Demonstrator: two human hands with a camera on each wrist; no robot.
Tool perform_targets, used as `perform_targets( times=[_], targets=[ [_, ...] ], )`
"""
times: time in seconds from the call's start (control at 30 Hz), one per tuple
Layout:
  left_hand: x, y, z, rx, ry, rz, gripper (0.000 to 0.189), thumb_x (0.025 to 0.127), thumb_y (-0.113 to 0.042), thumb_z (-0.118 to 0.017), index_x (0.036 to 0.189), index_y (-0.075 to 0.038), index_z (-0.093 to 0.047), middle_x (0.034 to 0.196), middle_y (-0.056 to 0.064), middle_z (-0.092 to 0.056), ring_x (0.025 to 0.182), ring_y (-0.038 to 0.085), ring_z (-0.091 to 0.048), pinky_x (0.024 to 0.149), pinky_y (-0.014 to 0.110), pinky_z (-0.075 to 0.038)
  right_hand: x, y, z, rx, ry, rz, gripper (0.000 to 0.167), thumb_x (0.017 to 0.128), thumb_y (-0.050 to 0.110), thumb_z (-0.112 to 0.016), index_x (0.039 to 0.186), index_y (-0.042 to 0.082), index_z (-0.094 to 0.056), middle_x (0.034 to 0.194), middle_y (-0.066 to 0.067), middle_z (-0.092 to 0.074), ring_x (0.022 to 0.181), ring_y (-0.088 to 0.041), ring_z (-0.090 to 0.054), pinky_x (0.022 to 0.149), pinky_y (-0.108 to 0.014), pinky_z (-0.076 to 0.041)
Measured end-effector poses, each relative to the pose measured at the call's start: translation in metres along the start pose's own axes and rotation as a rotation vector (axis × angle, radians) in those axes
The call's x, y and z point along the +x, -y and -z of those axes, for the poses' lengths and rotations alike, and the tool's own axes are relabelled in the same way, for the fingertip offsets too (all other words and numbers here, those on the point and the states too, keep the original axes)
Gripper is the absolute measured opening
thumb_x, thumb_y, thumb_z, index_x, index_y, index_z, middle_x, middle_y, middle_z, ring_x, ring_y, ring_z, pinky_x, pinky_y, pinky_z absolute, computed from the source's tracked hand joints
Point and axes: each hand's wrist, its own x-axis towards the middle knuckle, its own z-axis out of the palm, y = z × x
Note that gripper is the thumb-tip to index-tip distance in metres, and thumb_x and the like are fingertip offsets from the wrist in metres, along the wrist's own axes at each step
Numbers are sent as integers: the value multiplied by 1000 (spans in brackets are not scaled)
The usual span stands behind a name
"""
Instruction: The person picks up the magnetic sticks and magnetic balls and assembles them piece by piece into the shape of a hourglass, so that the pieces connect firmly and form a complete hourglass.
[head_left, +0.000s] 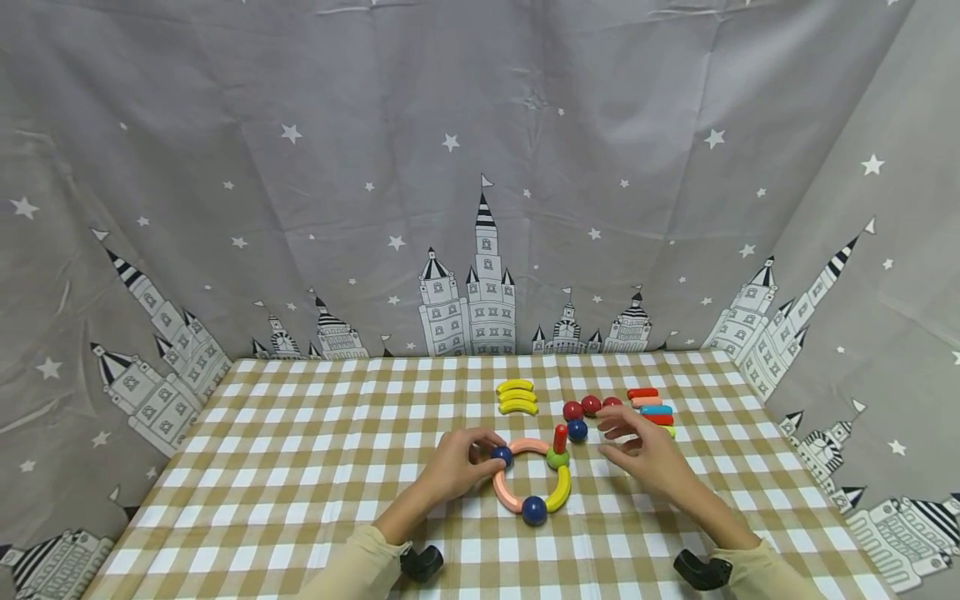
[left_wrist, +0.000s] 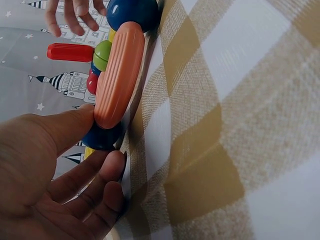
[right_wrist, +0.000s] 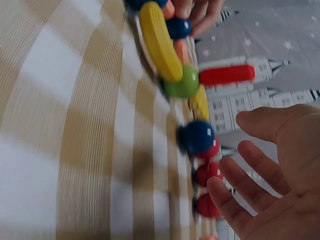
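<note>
A ring of curved sticks and balls lies on the checked cloth. It joins a blue ball (head_left: 502, 455), two salmon curved sticks (head_left: 506, 493), a second blue ball (head_left: 534, 510), a yellow curved stick (head_left: 559, 490) and a green ball (head_left: 557, 458). From the green ball a red stick (head_left: 560, 438) rises upright. My left hand (head_left: 457, 458) pinches the blue ball at the ring's left between thumb and fingers. To the right, my right hand (head_left: 648, 454) hovers with spread fingers and holds nothing. Nearest to it is a loose blue ball (right_wrist: 199, 137).
Several yellow curved sticks (head_left: 517, 397) lie behind the ring. Red balls (head_left: 591, 406) sit in a row beyond the loose blue ball. Straight sticks (head_left: 656, 410) in red, salmon, blue and green lie behind my right hand. A grey curtain (head_left: 375, 208) hangs at the table's back.
</note>
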Motion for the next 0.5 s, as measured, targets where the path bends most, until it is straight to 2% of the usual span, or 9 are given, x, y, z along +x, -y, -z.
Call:
perform_targets(
  times=[0.2, 0.3, 0.5],
  targets=[
    [1, 0, 0, 1, -7, -14, 20, 92, -19, -79, 109, -10, -75, 97, 1, -74, 73, 10, -60, 63, 24, -48, -9, -22, 23, -91, -70, 49, 50, 86, -2, -80, 131, 7, -62, 112, -17, -71, 99, -35, -70, 78, -44, -60],
    [1, -1, 0, 2, -12, -29, 19, 91, -17, -80, 108, -9, -75, 96, 2, -75, 73, 12, -61, 62, 24, -48, -11, -32, 34, -131, -96, 48, 53, 86, -3, -80, 133, 12, -61, 114, -18, -71, 99, -36, -70, 76, -45, -60],
    [1, -1, 0, -3, -14, -38, 18, 91, -16, -80, 107, -8, -75, 95, 4, -75, 72, 13, -61, 61, 24, -47, -13, -53, 48, -251, -132, 62, 49, 84, 0, -82, 129, 10, -64, 116, -16, -71, 98, -34, -70, 72, -40, -59]
  ],
)
